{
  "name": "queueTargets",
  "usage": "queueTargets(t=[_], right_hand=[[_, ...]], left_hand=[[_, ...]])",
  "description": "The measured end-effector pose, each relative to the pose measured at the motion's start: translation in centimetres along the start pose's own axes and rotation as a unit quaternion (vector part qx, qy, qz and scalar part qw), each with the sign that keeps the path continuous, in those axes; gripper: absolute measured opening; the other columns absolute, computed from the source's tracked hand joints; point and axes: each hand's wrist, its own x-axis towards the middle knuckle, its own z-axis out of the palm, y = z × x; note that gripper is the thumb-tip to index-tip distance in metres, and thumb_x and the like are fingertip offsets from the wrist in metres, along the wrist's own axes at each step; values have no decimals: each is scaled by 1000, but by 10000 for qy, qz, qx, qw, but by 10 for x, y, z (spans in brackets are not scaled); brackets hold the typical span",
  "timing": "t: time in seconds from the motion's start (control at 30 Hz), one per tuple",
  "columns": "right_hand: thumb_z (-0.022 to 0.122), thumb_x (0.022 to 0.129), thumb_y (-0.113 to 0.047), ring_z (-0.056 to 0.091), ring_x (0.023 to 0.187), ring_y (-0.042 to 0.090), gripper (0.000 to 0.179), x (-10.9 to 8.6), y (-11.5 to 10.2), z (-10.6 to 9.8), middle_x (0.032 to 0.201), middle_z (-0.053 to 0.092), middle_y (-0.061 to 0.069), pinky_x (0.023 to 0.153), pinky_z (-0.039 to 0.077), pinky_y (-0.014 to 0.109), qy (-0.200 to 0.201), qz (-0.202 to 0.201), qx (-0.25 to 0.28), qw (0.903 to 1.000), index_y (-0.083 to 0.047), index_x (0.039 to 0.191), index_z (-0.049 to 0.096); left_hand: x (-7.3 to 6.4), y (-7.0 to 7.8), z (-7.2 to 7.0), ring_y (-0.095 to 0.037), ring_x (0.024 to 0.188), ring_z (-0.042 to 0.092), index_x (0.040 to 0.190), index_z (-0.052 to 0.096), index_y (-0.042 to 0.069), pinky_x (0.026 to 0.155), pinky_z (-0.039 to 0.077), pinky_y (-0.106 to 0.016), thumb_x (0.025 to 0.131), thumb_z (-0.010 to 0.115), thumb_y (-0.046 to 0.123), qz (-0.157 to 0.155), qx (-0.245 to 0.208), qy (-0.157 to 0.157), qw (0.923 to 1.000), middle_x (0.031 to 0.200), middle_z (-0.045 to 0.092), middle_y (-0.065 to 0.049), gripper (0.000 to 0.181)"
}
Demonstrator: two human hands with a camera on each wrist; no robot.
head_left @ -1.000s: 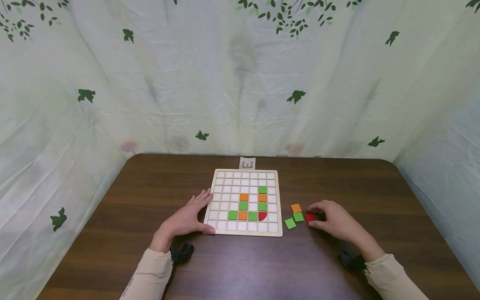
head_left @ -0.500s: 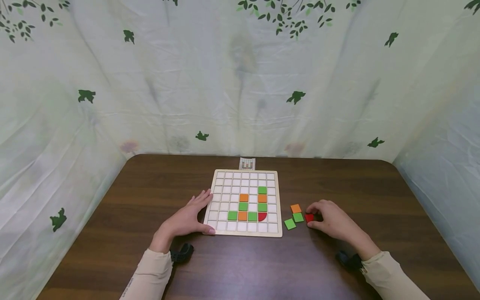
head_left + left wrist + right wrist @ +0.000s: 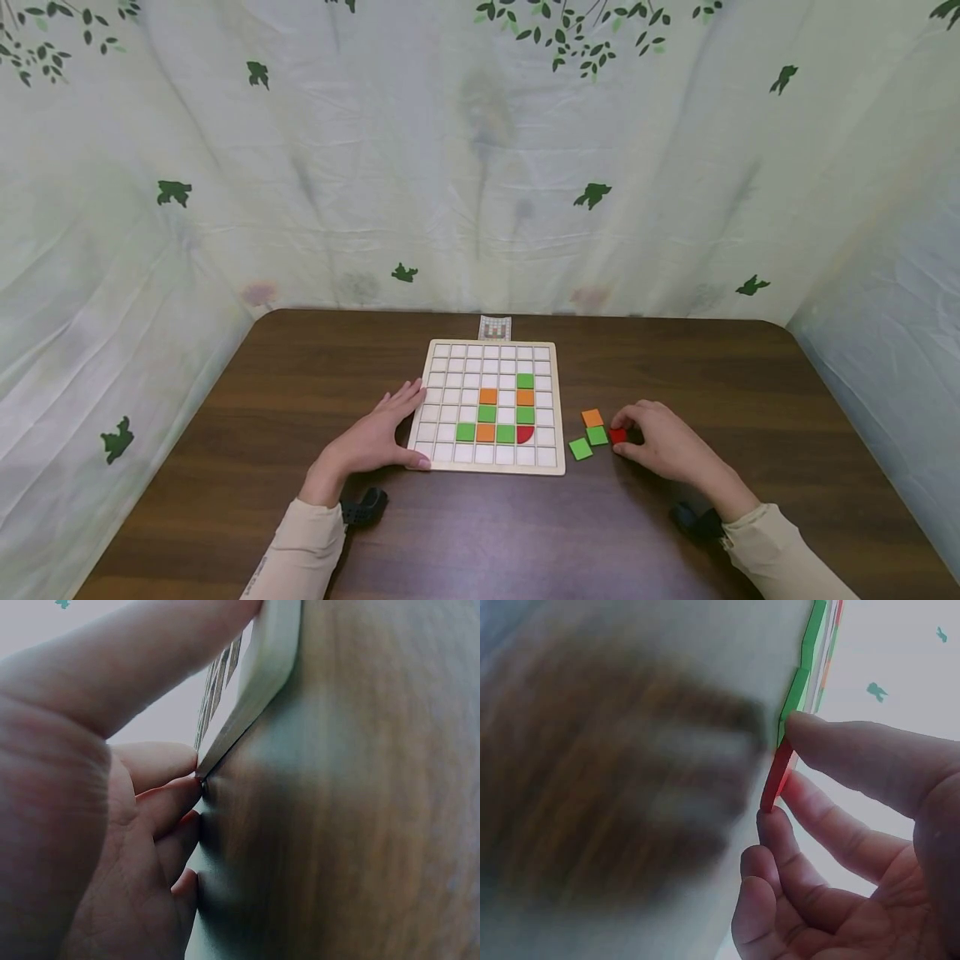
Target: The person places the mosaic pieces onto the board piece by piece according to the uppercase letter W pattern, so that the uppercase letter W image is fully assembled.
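A square board (image 3: 559, 417) with a grid of white cells lies on the table, with green tiles (image 3: 525, 381), orange tiles (image 3: 488, 397) and one rounded red tile (image 3: 524, 434) set in it. Along its left side rests my left hand (image 3: 375, 437), thumb on the near left corner; the left wrist view shows fingertips (image 3: 174, 761) against the board's edge. My right hand (image 3: 667, 442) pinches a red tile (image 3: 778, 774) between thumb and fingers, right of the board. Part of that tile is hidden by the fingers. Two loose green tiles (image 3: 581, 448) and an orange tile (image 3: 592, 417) lie beside it.
A small printed card (image 3: 495, 327) with a grid pattern lies behind the board's far edge. The brown wooden table (image 3: 315, 358) ends at a pale curtain (image 3: 480, 208) with leaf and bird prints.
My right hand has shifted very slightly left with the red tile, toward the loose green tile. The left hand and the board stay where they were.
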Motion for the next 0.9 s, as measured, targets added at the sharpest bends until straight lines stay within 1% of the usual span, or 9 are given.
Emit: queueTargets(t=[0.23, 0.43, 0.6, 0.67, 0.83, 0.9], right_hand=[[81, 86, -17, 59, 94, 22, 21, 1, -9, -3, 100, 65, 1, 84, 53, 45, 57, -44, 76, 9999, -10, 103, 72], [80, 86, -19, 59, 95, 22, 22, 4, -17, -2, 101, 64, -1, 85, 53, 46, 127, -204, 206, 9995, -11, 104, 71], [81, 85, -18, 59, 99, 23, 25, 10, -25, 1, 104, 65, -1, 86, 53, 45, 125, -137, 270, 9995, -10, 107, 72], [82, 85, -18, 59, 99, 23, 24, 12, -29, 2, 103, 65, -1, 86, 53, 43, 126, -141, 295, 9994, -11, 106, 73], [82, 84, -16, 57, 94, 21, 19, 18, -40, 6, 96, 64, -3, 81, 53, 40, 180, -380, 330, 9986, -13, 100, 72], [82, 84, -17, 56, 92, 20, 20, 21, -44, 9, 96, 63, -3, 80, 53, 39, 175, -443, 342, 9983, -13, 101, 72]], left_hand=[[0, 0, 0, -31, 154, 7, 159, 24, 2, 123, 8, -52, 74, 86, 51, -28, -32, -12, 10000, 168, 13, -10, 116], [0, 0, 1, -31, 154, 7, 159, 24, 2, 123, 8, -52, 74, 86, 51, -31, -2, -16, 10000, 168, 13, -11, 116], [0, 0, 1, -31, 154, 8, 159, 24, 2, 123, 9, -52, 73, 87, 51, -30, 19, -12, 10000, 168, 13, -11, 116], [0, 0, 0, -31, 154, 8, 159, 24, 1, 123, 9, -53, 74, 86, 51, -20, 13, -11, 10000, 168, 13, -11, 116], [0, 1, 0, -31, 154, 8, 158, 25, 1, 123, 8, -53, 74, 87, 49, -19, -22, -6, 10000, 168, 13, -11, 116], [0, 1, 0, -32, 154, 8, 158, 25, 1, 123, 8, -53, 73, 87, 49, -16, -28, 0, 10000, 168, 13, -11, 116]])
